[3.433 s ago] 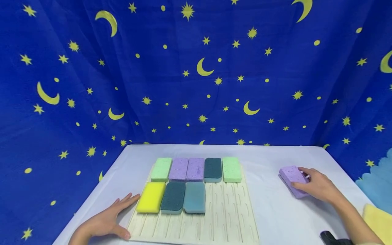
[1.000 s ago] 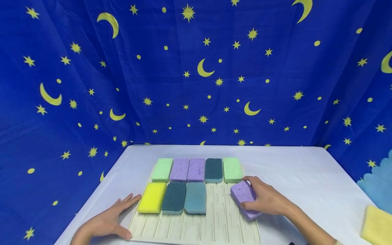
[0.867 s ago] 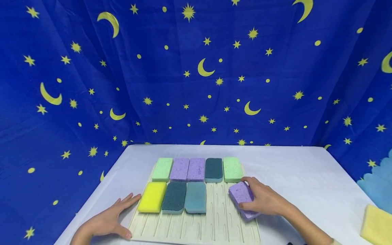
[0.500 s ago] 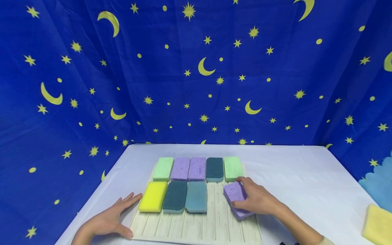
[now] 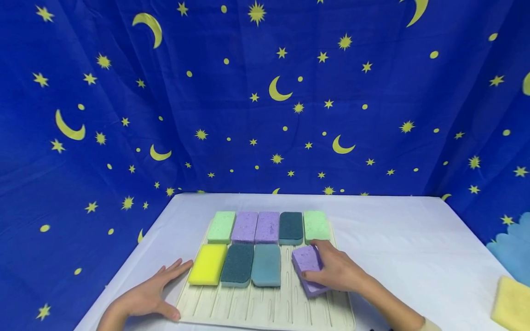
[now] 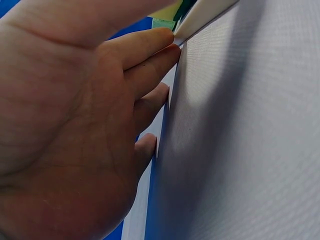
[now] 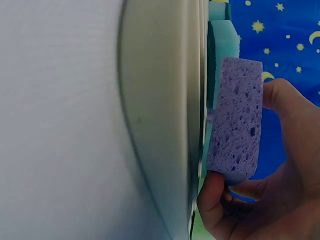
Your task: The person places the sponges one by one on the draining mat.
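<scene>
My right hand (image 5: 338,270) pinches a purple sponge (image 5: 305,262) between thumb and fingers, slightly turned, over the right part of a cream ribbed tray (image 5: 232,309). In the right wrist view the porous side of the purple sponge (image 7: 236,117) shows; whether it touches the tray I cannot tell. My left hand (image 5: 145,292) rests on the table at the tray's left edge, fingers spread, thumb near its front corner. A blue sponge (image 5: 266,264), a dark-topped sponge (image 5: 237,263) and a yellow sponge (image 5: 208,264) lie in a row left of the held one.
Behind them runs a back row: a green sponge (image 5: 221,226), two purple sponges (image 5: 245,226), a dark sponge (image 5: 291,226) and another green sponge (image 5: 316,225). A pale yellow cloth-like piece (image 5: 512,303) lies at right. A blue starry curtain (image 5: 232,105) stands behind the white table (image 5: 393,230).
My right hand has brought the purple sponge from the table at right leftward over the tray, and it still drifts left. The left hand stays at the tray's edge.
</scene>
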Demonstrator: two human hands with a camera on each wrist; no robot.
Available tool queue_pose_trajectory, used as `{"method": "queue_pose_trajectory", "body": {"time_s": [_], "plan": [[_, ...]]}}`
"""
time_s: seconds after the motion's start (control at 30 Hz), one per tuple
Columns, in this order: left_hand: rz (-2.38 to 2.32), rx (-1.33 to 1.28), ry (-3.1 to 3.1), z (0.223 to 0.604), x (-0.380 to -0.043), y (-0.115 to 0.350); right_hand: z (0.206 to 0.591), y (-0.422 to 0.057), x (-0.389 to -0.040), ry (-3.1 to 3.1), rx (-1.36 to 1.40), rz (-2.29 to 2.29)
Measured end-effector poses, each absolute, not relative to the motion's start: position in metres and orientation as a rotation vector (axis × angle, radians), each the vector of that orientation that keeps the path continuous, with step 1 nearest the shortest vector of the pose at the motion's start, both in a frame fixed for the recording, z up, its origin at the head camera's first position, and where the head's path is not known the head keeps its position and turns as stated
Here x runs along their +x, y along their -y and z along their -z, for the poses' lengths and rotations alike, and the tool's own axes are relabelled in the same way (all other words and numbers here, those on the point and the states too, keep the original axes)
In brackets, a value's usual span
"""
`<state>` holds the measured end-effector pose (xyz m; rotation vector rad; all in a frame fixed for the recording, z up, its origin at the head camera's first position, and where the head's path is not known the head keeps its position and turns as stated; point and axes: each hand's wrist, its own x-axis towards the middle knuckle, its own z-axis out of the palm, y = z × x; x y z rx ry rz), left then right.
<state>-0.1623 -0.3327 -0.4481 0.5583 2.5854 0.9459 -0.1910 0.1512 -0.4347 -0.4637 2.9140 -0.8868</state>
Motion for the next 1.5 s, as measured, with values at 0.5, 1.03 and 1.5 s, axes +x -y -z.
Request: {"method": "queue_pose_trajectory", "body": {"time_s": [0.5, 1.03, 1.5], "plan": [[-0.961, 0.580, -2.602, 0.449, -0.161, 0.333, 0.436, -0.126, -0.195, -2.946, -0.356, 0.862], [-0.949, 0.555, -2.604, 0.446, -0.161, 0.331, 0.431, -0.123, -0.190, -2.859, -0.423, 0.860], [-0.953, 0.593, -2.609, 0.444, -0.160, 0.331, 0.433, -0.132, -0.187, -2.729, -0.609, 0.948]]}}
